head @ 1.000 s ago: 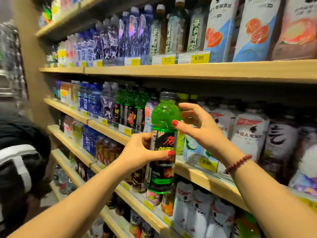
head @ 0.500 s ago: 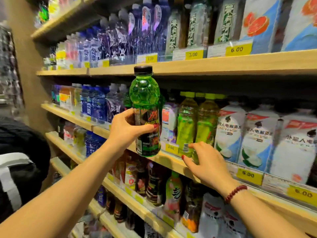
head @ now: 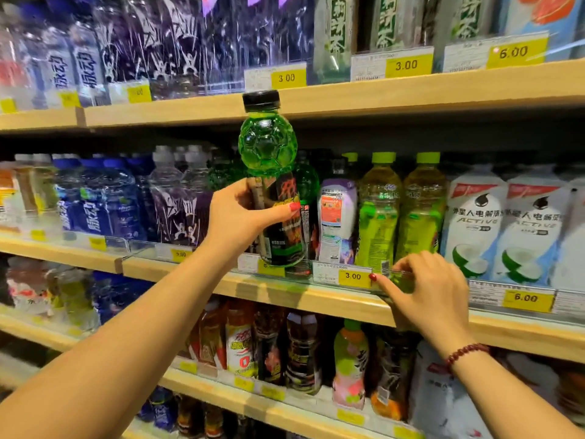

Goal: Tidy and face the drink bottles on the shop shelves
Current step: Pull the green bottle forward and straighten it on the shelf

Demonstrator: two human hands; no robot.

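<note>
Light wooden shelves in tiers, yellow price tags along the front edges. On the middle tier, from left: blue bottles, clear purple-labelled bottles, yellow-green tea bottles, white pouches at right.

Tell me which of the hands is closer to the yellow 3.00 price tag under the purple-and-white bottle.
Right. The right hand has a fingertip almost touching the 3.00 price tag. The left hand is up and to the left, holding the green bottle.
</note>
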